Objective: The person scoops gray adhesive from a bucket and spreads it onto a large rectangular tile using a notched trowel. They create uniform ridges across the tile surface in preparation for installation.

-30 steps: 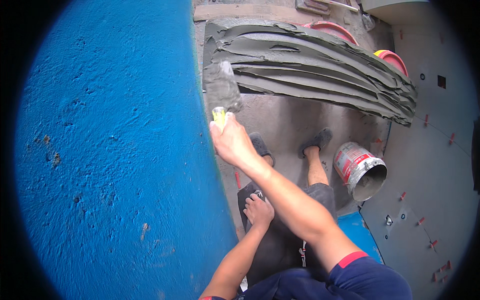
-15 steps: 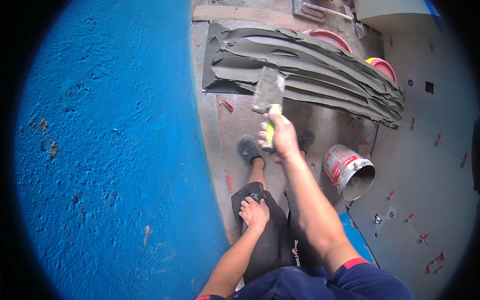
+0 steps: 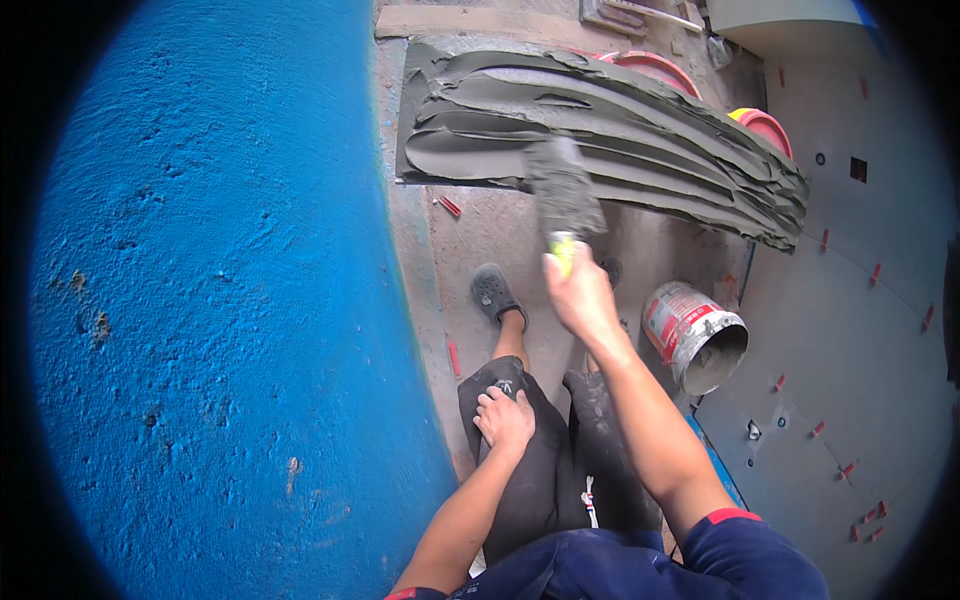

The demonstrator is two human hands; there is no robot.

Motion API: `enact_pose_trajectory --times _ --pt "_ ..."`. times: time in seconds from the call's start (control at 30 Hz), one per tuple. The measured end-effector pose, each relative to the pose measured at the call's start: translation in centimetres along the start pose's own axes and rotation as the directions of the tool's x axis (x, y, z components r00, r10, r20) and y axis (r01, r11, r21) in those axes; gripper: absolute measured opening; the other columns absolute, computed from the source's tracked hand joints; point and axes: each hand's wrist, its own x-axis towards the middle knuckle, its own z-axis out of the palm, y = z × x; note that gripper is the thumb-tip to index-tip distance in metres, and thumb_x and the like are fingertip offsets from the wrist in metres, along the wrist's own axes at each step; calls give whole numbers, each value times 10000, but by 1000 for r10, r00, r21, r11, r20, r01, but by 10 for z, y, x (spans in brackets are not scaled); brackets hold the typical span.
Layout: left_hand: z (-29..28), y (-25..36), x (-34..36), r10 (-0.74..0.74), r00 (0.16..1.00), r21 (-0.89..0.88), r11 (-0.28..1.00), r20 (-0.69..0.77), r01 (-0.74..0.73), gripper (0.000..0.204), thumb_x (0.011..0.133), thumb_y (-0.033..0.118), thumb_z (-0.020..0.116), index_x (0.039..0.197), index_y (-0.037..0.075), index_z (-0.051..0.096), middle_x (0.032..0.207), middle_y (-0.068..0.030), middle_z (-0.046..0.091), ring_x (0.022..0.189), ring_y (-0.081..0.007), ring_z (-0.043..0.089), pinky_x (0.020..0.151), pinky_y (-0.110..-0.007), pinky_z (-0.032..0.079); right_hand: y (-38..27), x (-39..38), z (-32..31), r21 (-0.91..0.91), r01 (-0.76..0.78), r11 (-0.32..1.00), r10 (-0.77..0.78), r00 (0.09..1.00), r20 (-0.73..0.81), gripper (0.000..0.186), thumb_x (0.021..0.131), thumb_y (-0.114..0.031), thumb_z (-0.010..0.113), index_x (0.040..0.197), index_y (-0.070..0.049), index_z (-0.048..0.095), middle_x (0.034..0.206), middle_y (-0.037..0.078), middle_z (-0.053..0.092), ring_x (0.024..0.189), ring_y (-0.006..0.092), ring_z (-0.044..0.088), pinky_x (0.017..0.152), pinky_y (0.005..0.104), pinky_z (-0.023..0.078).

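My right hand (image 3: pixel 582 298) is closed round the yellow-green handle of a putty knife (image 3: pixel 566 200). Grey paste coats the knife's wide blade, which is smeared by motion. Its far end overlaps the near edge of a long slab (image 3: pixel 406 140) spread with ridged grey adhesive (image 3: pixel 640 135); whether they touch, I cannot tell. My left hand (image 3: pixel 505 418) lies on my left thigh with its fingers loosely spread and nothing in them.
A white and red bucket (image 3: pixel 690 335) lies tipped to the right, grey residue inside. Red round rims (image 3: pixel 655 70) show behind the slab. A bright blue rough wall (image 3: pixel 230 300) fills the left. Grey tiling with red clips (image 3: pixel 875 275) runs along the right. Another red clip (image 3: pixel 450 206) lies on the floor.
My right hand has turned the putty knife and drawn it slightly right and nearer to me. A paste-covered blade face now shows. My left hand remains on the thigh.
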Motion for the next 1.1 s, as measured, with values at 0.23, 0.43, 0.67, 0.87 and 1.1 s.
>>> enact_pose_trajectory --times 0.23,0.43,0.67,0.87,1.1 --pt "-5 3 -1 -2 1000 -1 1000 -13 2 547 954 433 620 1220 -40 550 1185 -251 596 1131 -413 616 982 -528 448 -13 34 -12 934 -324 149 3 945 327 350 1060 -342 457 1217 -43 548 812 32 533 563 121 468 469 290 401" --pt "-8 4 4 9 1000 51 999 9 -9 568 962 441 610 1250 -43 542 1200 -241 594 1139 -397 616 987 -512 445 -111 70 49 266 344 900 -338 938 -72 424 985 -360 553 1155 29 574 968 267 708 829 395 727 724 468 584" --pt "-16 1 6 -10 1000 49 999 9 10 583 962 461 598 1264 -34 535 1210 -234 591 1140 -392 617 989 -506 447 -34 96 -16 -124 204 971 -215 972 -89 487 983 -370 575 1210 58 537 968 329 694 936 483 687 832 557 545" --pt "-14 -1 7 -2 1000 37 999 16 2 570 956 458 607 1252 -24 539 1209 -230 590 1146 -390 616 989 -500 446 -10 119 -45 962 -197 188 2 980 200 310 1019 -367 546 1104 -68 540 771 31 517 592 136 525 472 309 458" --pt "-2 -6 9 34 999 102 994 -18 -32 539 945 444 635 1213 -17 560 1181 -226 604 1120 -388 631 973 -509 459 -156 109 48 751 -102 653 -177 943 282 416 993 -381 570 1110 16 606 856 169 684 784 278 719 653 454 586"
